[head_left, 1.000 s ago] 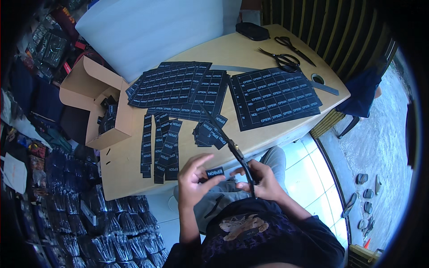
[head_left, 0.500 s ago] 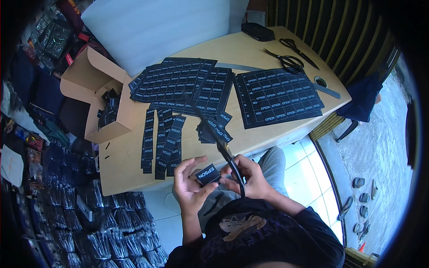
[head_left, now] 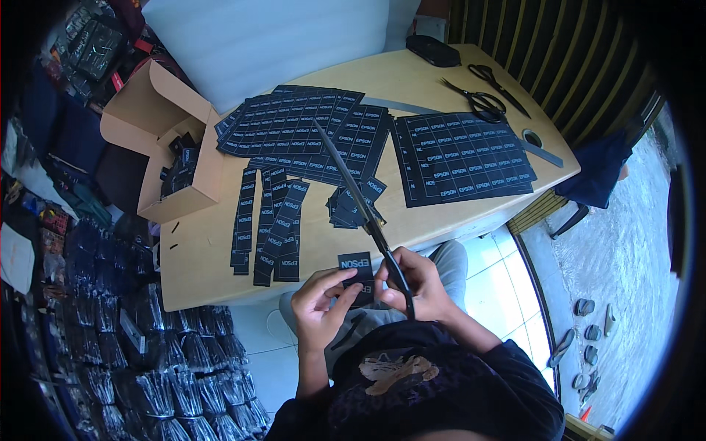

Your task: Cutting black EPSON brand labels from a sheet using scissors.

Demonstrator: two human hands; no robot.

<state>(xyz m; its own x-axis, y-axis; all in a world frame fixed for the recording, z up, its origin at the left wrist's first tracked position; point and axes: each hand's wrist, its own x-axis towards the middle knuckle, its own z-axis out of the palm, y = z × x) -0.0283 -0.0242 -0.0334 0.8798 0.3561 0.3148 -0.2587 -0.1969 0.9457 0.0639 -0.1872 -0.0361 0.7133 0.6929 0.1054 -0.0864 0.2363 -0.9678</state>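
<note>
My left hand [head_left: 320, 303] pinches a small black label [head_left: 357, 270] below the worktop [head_left: 220, 257] edge; my right hand [head_left: 419, 283] grips long scissors [head_left: 353, 187], blades pointing up over the label strips [head_left: 268, 224]. Compared with earlier, the label now stands upright, nearer the blades.

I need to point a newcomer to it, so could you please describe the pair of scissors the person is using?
Start at the wooden table and come to its near edge, where two hands meet. The right hand grips the scissors, blades pointing up over the table, beside the small black label in the left hand. The other scissors lie untouched at the far corner.
</note>
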